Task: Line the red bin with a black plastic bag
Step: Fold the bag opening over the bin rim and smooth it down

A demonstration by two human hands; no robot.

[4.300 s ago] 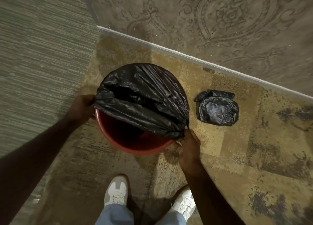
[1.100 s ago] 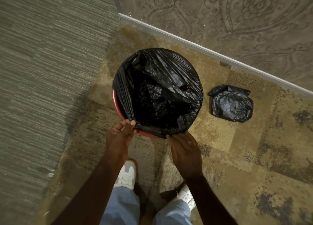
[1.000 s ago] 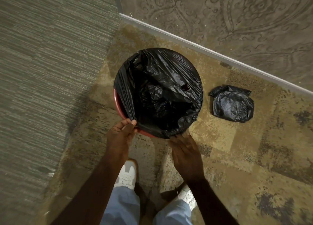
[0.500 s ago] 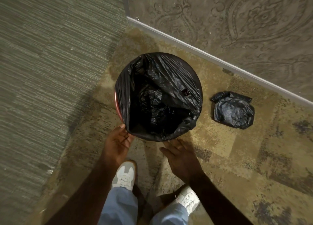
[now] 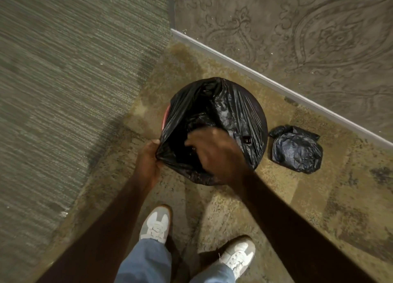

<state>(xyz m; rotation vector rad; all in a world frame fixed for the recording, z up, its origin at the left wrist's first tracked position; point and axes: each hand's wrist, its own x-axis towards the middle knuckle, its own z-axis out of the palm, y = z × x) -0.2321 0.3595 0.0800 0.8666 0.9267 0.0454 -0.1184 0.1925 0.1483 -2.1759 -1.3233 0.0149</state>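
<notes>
Head view: left hand (image 5: pixel 147 162) pinches the black bag (image 5: pixel 231 108) at the red bin (image 5: pixel 166 115) rim. Right hand (image 5: pixel 214 153), blurred, reaches into the bag; its grip is unclear.

The black bag (image 5: pixel 231 112) mouth gapes open, though the right hand (image 5: pixel 214 153) fills its near half. A crumpled black bag (image 5: pixel 296 149) lies on the floor just right of the bin; the wall (image 5: pixel 297 38) closes off the far side, with bare carpet (image 5: pixel 63 91) left.

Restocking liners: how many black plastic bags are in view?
2. One black plastic bag is draped over the red bin; one crumpled black plastic bag lies on the floor to its right.
</notes>
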